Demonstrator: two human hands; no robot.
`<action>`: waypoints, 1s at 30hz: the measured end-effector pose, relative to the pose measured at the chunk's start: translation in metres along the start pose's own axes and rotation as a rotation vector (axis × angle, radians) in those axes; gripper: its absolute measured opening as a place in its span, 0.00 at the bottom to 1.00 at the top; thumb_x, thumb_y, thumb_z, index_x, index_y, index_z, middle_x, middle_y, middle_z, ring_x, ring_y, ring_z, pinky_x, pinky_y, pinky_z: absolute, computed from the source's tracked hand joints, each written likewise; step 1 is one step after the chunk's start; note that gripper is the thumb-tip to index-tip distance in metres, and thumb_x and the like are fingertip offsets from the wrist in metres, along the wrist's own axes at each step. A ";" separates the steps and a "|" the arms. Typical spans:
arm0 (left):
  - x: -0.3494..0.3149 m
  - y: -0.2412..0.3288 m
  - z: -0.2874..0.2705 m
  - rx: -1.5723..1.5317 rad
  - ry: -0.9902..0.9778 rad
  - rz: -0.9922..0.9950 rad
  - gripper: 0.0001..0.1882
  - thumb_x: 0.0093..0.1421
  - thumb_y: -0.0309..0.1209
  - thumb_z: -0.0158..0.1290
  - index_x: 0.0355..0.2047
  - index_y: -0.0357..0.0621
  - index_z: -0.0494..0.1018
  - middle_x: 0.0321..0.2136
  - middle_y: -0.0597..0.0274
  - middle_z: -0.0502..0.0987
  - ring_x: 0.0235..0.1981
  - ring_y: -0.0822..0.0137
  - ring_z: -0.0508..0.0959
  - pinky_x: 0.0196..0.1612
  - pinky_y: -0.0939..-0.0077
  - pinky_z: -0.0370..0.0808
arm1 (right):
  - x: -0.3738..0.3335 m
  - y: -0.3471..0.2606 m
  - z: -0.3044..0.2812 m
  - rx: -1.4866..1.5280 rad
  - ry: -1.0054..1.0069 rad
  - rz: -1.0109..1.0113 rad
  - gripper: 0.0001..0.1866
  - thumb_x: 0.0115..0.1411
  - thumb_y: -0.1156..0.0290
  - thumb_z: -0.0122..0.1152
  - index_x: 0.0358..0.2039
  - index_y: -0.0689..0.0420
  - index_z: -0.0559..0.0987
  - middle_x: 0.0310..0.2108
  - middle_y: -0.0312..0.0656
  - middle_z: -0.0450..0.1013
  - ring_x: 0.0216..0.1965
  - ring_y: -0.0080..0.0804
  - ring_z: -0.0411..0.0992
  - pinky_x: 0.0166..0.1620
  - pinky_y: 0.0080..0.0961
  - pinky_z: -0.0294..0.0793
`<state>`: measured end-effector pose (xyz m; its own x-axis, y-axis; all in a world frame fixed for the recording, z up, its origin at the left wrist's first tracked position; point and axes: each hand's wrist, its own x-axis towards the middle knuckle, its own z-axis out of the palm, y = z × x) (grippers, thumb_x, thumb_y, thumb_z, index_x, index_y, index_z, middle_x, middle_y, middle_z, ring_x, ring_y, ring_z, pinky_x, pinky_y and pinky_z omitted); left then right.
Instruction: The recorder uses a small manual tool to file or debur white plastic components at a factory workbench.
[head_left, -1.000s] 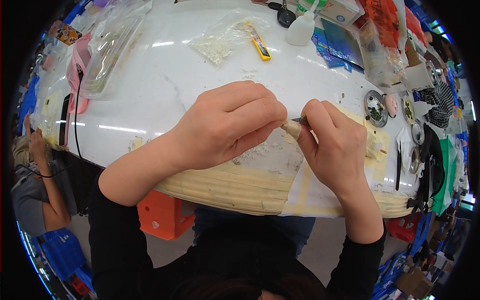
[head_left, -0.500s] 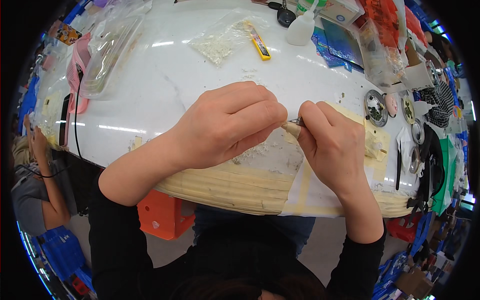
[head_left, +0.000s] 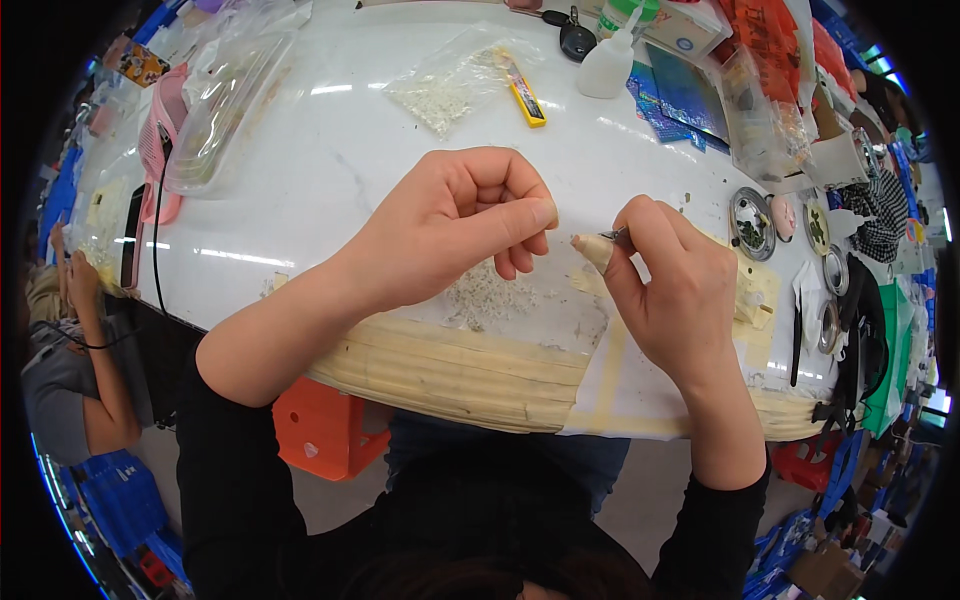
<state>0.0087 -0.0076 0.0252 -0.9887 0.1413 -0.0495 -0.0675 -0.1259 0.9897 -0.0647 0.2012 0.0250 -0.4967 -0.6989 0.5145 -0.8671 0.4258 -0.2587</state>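
Note:
My left hand (head_left: 455, 225) hangs over the middle of the table, thumb and forefinger pinched together; anything between them is too small to make out. To its right, my right hand (head_left: 680, 285) is closed round a small dark metal tool (head_left: 622, 237), mostly hidden by the fingers. A beige, tape-like wrapping (head_left: 594, 249) juts out at the thumb side; whether it covers the thumb or a held piece I cannot tell. Below the hands, many tiny white bits (head_left: 487, 298) lie scattered on the white table (head_left: 330, 150).
Farther back lie a clear bag of white bits (head_left: 440, 98), a yellow case (head_left: 525, 95), a squeeze bottle (head_left: 605, 68) and car keys (head_left: 576, 38). Round metal tins (head_left: 752, 224) sit at right. A plastic box (head_left: 225, 115) is at left, near another person's arm (head_left: 110, 385).
My hands have come apart. The left has turned, showing its curled fingers and moving slightly left; the right has shifted slightly right with the metal tool and beige wrapping.

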 end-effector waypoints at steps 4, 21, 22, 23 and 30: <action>0.001 -0.001 0.000 0.007 0.010 -0.006 0.09 0.65 0.33 0.52 0.32 0.40 0.72 0.25 0.64 0.76 0.26 0.76 0.77 0.29 0.82 0.73 | 0.000 0.000 -0.001 -0.009 -0.036 0.013 0.11 0.51 0.71 0.66 0.27 0.53 0.70 0.19 0.34 0.67 0.18 0.32 0.69 0.19 0.29 0.65; 0.018 -0.011 -0.034 0.724 0.272 0.172 0.07 0.59 0.26 0.57 0.32 0.34 0.79 0.24 0.68 0.77 0.24 0.82 0.71 0.29 0.85 0.70 | 0.000 0.000 -0.002 0.019 -0.103 0.036 0.11 0.51 0.72 0.65 0.27 0.55 0.69 0.19 0.37 0.67 0.19 0.35 0.68 0.20 0.30 0.64; 0.017 -0.008 -0.032 0.713 0.246 0.184 0.06 0.59 0.26 0.57 0.32 0.33 0.78 0.24 0.68 0.77 0.25 0.81 0.71 0.29 0.85 0.70 | 0.000 0.000 -0.001 0.015 -0.101 0.037 0.11 0.51 0.72 0.65 0.27 0.55 0.69 0.19 0.37 0.67 0.19 0.35 0.68 0.20 0.30 0.64; 0.016 -0.008 -0.030 0.681 0.169 0.139 0.06 0.58 0.26 0.58 0.32 0.34 0.78 0.24 0.68 0.77 0.25 0.80 0.72 0.29 0.84 0.70 | 0.000 0.001 -0.001 0.014 -0.096 0.036 0.11 0.51 0.72 0.65 0.27 0.55 0.69 0.19 0.37 0.67 0.19 0.35 0.68 0.20 0.30 0.64; 0.006 -0.013 -0.010 0.771 -0.056 0.128 0.06 0.54 0.26 0.62 0.28 0.38 0.76 0.26 0.62 0.75 0.28 0.69 0.76 0.30 0.78 0.72 | 0.000 0.001 0.002 0.009 -0.099 0.033 0.11 0.51 0.71 0.65 0.27 0.54 0.70 0.19 0.36 0.67 0.19 0.35 0.69 0.20 0.30 0.65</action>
<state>0.0022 -0.0152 0.0111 -0.9730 0.2234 0.0577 0.1783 0.5698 0.8022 -0.0658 0.2011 0.0230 -0.5260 -0.7380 0.4227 -0.8503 0.4447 -0.2816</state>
